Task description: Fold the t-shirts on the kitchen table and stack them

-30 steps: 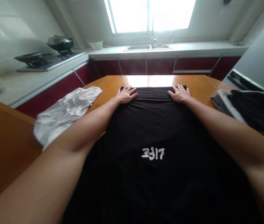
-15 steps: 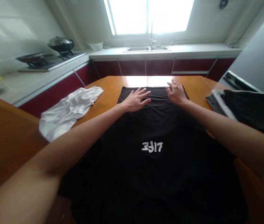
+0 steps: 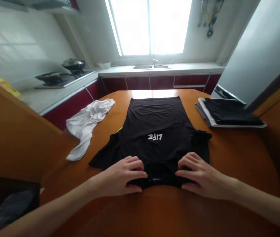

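A black T-shirt with a small white print lies spread flat on the orange wooden table, its collar toward me and its hem at the far side. My left hand rests on the shirt's near edge, just left of the collar, fingers curled against the cloth. My right hand sits on the near edge to the right of the collar, fingers bent and pressing down. Both short sleeves stick out sideways.
A crumpled white garment lies at the table's left. A stack of folded dark and white clothes sits at the right. Behind are a counter with a sink under a bright window and a stove with a pot.
Both hands have come back from the shirt's far hem to its collar end near me. The view has pulled back, so the whole shirt now shows.
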### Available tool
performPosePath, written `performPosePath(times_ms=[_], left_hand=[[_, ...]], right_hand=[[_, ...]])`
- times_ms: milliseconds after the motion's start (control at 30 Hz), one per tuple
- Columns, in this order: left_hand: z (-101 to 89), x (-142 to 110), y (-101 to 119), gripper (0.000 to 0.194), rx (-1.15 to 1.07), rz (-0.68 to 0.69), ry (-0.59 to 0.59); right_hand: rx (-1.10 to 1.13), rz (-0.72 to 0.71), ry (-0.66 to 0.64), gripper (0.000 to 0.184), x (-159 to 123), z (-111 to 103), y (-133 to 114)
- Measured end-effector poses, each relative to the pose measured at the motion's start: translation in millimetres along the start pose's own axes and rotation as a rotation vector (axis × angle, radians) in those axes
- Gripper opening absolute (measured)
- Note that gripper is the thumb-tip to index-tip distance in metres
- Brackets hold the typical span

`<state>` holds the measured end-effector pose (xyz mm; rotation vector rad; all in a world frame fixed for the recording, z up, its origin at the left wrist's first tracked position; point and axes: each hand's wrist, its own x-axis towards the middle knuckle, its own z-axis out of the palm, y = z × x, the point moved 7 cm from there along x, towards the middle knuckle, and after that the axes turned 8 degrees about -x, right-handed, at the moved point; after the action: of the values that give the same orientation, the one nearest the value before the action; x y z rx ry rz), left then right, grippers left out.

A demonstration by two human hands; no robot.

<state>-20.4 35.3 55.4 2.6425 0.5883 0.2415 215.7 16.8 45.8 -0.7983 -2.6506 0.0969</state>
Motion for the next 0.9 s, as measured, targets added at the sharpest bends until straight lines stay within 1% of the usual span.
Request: performPosePath(times_ms=[67,133,200,267,333,367,433,533,567,600,633,667,700,733,800,833,867,900], left_hand=[[16.0,-8,11,0.025,0.103,0.024,0.033],[27.4,-11,17,0.019,0.201,0.022,0.067],[31.9,-11,21,0.014,0.280,-0.016,0.095],[31.2,-10,25,0.016,0.294,-0.049,0.104],[27.3,-10,30,0.019,0.209,-0.066,0.101],[25.1,-11,33,0.019,0.136,-0.071,0.094],[21.7,-15,38,0.018,-0.010,-0.080,0.065],[22.9,-17,48,0.013,-0.182,-0.041,-0.076],[22.0,-15,50,0.013,-0.231,-0.026,-0.111],[18.7,-12,50,0.015,-0.277,-0.018,-0.116],[13.1,-6,48,0.018,-0.318,-0.019,-0.087],[5.9,2,43,0.022,-0.349,-0.028,-0.032],[-1.5,12,36,0.025,-0.365,-0.041,0.037],[-7.9,24,27,0.027,-0.367,-0.051,0.105],[-13.7,53,8,0.028,-0.328,-0.074,0.205],[-12.8,69,-2,0.028,-0.293,-0.091,0.237],[-9.0,85,-11,0.029,-0.255,-0.110,0.251],[-3.0,101,-19,0.030,-0.219,-0.124,0.251]], right_hand=[[-0.060,0.000,-0.019,0.017,-14,11,-12],[-0.131,0.006,0.001,0.010,-17,20,-18],[-0.188,-0.004,0.034,0.014,-15,23,-20],[-0.209,-0.006,0.070,0.016,-12,19,-21],[-0.192,0.027,0.085,0.015,-10,9,-21],[-0.173,0.039,0.071,0.015,-10,5,-22],[-0.122,0.028,-0.005,0.014,-14,1,-30],[0.004,-0.037,-0.148,0.011,-22,7,-47],[0.058,-0.043,-0.169,0.010,-23,9,-49],[0.111,-0.025,-0.164,0.011,-24,9,-47],[0.151,0.019,-0.124,0.012,-23,7,-40],[0.171,0.089,-0.053,0.014,-23,3,-26],[0.165,0.188,0.036,0.015,-24,-3,-6],[0.135,0.311,0.146,0.018,-29,-10,19],[0.019,0.586,0.296,0.022,-48,-20,74],[-0.050,0.731,0.340,0.028,-62,-23,102],[-0.122,0.861,0.333,0.036,-77,-23,126],[-0.172,0.972,0.293,0.042,-91,-20,148]])
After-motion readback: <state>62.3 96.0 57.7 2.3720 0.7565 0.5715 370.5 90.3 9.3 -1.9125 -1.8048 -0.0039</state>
